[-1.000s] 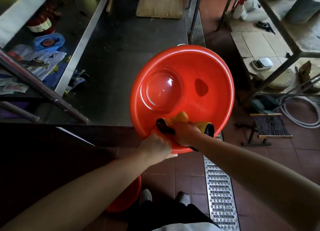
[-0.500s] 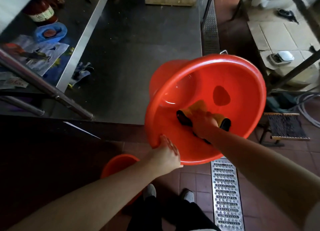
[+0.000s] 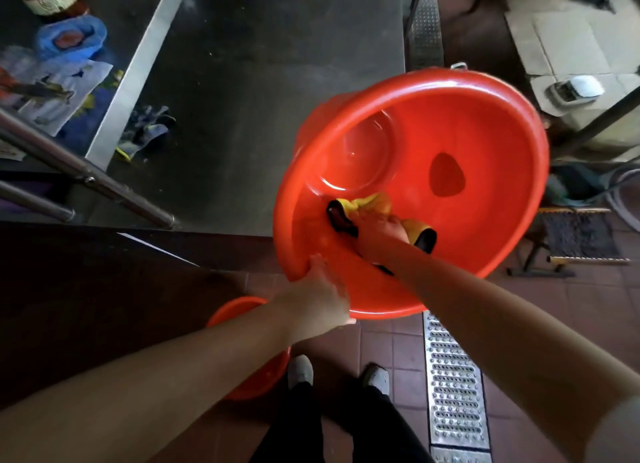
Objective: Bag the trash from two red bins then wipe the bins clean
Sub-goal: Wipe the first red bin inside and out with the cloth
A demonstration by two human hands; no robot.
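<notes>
The bin (image 3: 485, 143) is held up in the centre-right of the frame, tipped so its mouth faces the camera and its axis runs away toward upper left, the base showing as a ring at the far end. The left hand (image 3: 318, 296) holds the rim at its lowest, nearest point — fingers appear curled over the edge, though the angle hides most of them. The right hand (image 3: 379, 232) is inside, clamped on a cloth (image 3: 367, 206) pressed to the lower wall, just short of the base ring. So the unwiped base lies straight ahead of the right grip, up and left along the axis, and the right hand is the nearer one by far. A second bin (image 3: 242, 306) sits on the floor at lower centre, partly behind the left forearm, beside the bench (image 3: 277, 81).
</notes>
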